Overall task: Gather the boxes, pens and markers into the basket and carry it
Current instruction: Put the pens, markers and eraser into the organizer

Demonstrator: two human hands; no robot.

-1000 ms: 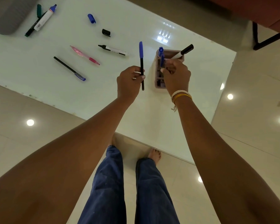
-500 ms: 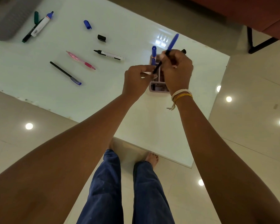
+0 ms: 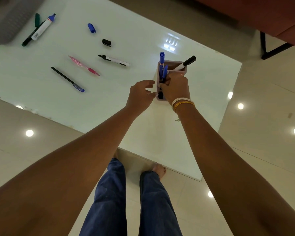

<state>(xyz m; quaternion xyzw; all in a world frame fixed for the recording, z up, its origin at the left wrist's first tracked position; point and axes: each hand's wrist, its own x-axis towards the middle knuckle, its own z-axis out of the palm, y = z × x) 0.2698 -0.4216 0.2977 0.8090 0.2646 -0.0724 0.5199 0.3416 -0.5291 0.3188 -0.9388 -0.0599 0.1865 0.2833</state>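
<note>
A mauve pen holder point(image 3: 177, 62) stands on the white table point(image 3: 41, 96). In it are a blue marker point(image 3: 161, 59), a black-capped white marker point(image 3: 186, 63) that leans right, and a blue-capped pen point(image 3: 164, 71). My right hand point(image 3: 176, 86) rests on the holder's near end, fingers closed around the blue-capped pen's lower part. My left hand point(image 3: 140, 95) is just left of the holder, empty, fingers apart by its wall. A grey basket point(image 3: 5, 21) lies at the far left corner.
Loose on the table: a black pen point(image 3: 66, 78), a pink pen point(image 3: 83, 65), an uncapped white marker point(image 3: 115, 61), a black cap point(image 3: 106, 42), a blue cap point(image 3: 91, 28), a blue-capped white marker point(image 3: 43, 27) and a green pen point(image 3: 29, 34). Red-brown furniture point(image 3: 271, 12) stands at the far right.
The blue-capped pen went from my left hand to my right hand, then down into the holder. My left hand has let go and opened beside the holder.
</note>
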